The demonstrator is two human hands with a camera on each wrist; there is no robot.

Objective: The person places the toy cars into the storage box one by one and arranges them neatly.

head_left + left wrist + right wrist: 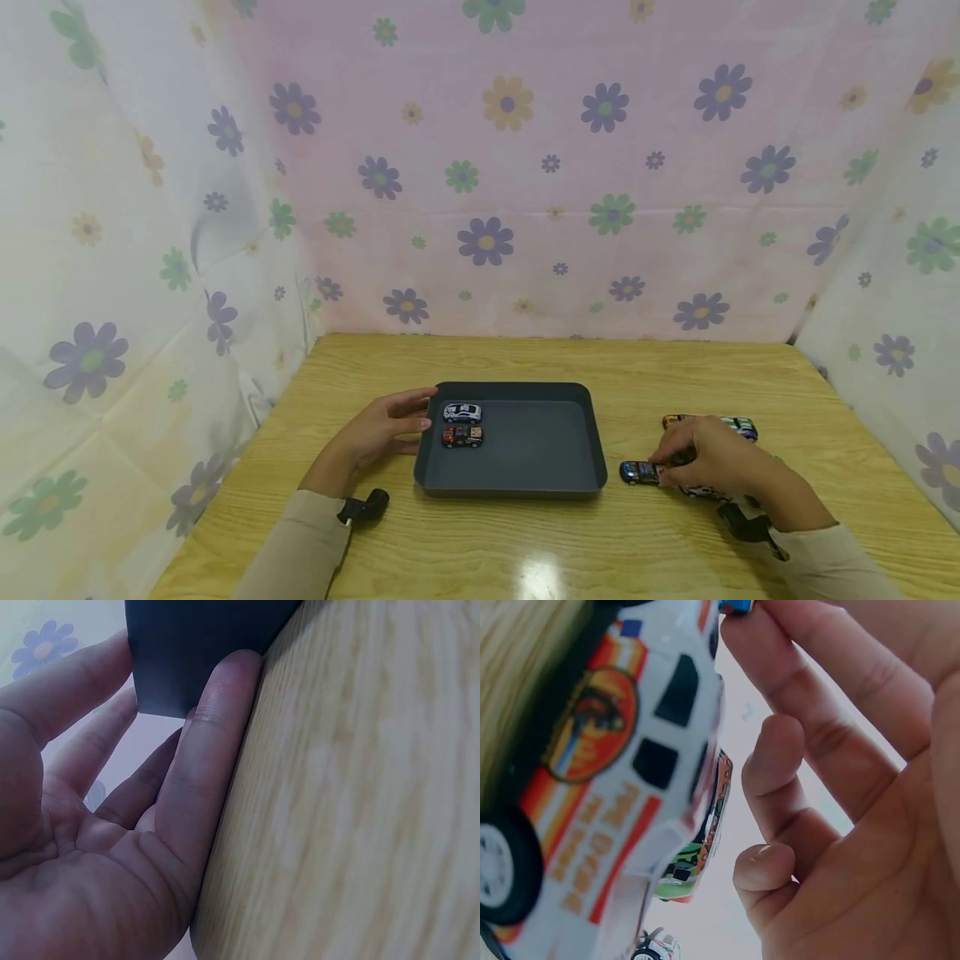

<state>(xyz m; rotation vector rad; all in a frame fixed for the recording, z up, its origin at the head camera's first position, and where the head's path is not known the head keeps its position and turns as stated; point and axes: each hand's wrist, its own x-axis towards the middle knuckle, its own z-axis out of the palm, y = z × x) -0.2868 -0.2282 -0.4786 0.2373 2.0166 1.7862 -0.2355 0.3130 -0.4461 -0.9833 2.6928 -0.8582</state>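
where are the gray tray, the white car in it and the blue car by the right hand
Gray tray (528,450), head view, bare floor
White car (462,413), head view, middle of body
Blue car (640,472), head view, middle of visible part

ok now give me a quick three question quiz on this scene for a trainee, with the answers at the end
1. How many toy cars are in the gray tray?
2. True or false: the left hand touches the tray.
3. What does the right hand pinch?
A) the tray's rim
B) a dark blue car outside the tray
C) nothing

Key:
1. Two, near its left end.
2. True, its fingers are against the tray's left side.
3. B
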